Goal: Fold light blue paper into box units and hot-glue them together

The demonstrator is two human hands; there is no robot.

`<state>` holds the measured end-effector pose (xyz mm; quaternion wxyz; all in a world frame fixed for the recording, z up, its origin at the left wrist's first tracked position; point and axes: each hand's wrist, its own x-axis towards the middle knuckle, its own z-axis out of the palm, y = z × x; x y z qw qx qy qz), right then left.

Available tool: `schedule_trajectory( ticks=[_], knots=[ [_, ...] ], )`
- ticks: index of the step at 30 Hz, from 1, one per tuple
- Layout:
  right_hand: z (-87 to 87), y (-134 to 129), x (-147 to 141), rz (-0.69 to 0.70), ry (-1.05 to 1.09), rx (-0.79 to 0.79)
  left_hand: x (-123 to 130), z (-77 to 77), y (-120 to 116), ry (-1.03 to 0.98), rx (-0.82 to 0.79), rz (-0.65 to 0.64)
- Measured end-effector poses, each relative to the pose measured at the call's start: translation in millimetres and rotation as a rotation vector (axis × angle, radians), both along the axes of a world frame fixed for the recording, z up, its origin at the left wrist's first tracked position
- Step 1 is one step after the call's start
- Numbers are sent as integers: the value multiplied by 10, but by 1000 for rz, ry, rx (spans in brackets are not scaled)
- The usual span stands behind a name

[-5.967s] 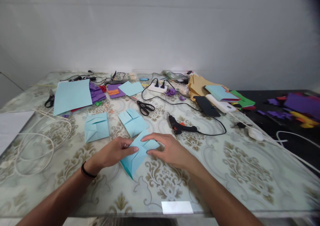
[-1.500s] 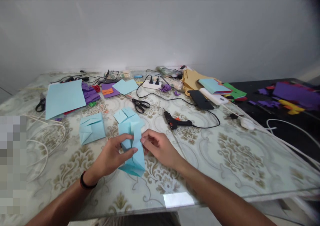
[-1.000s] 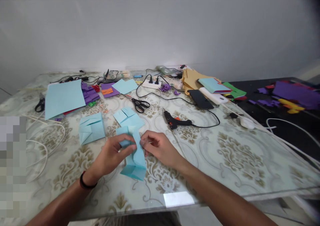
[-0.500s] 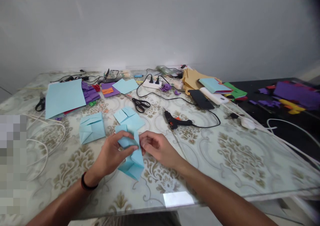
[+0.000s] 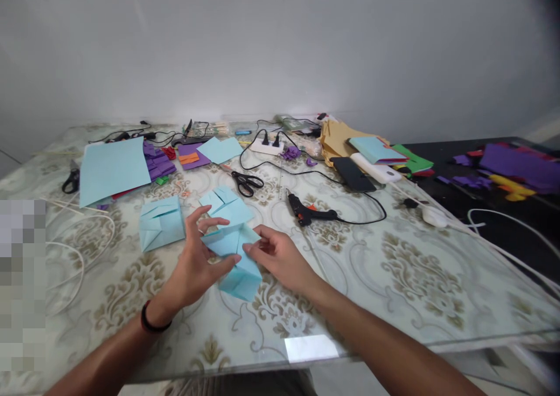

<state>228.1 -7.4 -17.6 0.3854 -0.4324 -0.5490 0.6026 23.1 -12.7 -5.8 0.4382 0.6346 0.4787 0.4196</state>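
Observation:
A folded light-blue paper [image 5: 238, 276] with creased flaps lies between my two hands at the table's front middle. My left hand [image 5: 192, 259] has its thumb on the paper's face and its upper fingers spread at the left edge; its lower fingers are partly hidden. On the right edge, my right hand [image 5: 280, 256] pinches the paper between thumb and fingers. Just behind lies another folded blue paper [image 5: 230, 206], partly covered by the held one. A third folded blue piece [image 5: 161, 225] rests to the left of my left hand.
A glue gun [image 5: 308, 212] with a black cord lies right of centre, near black-handled scissors [image 5: 246, 182]. Blue sheets [image 5: 114, 171] and purple strips [image 5: 158, 164] are at left. A power strip [image 5: 266, 147] and phone [image 5: 352, 173] sit further back; white cables cross both sides.
The held paper has turned and opened out, showing a wider face, and its lower end has shifted right. My left upper fingers have lifted and spread; my right hand still grips the right edge.

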Motion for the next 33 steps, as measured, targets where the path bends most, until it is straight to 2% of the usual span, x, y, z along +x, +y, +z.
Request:
schedule_trajectory(
  ticks=[3,7,12,21,33],
  knots=[
    [6,11,16,-49,15,20,7,-60,27,-113,-198,-114],
    [19,19,10,-78,17,26,14,-108,36,-106,-321,-136],
    [16,29,5,-80,27,34,29,-81,34,-239,-304,-132],
    [-17,39,5,-50,42,-28,51,-68,19,-302,-301,-121],
    [-5,15,-24,15,-28,-7,19,-38,42,-49,-244,-84]
  ],
)
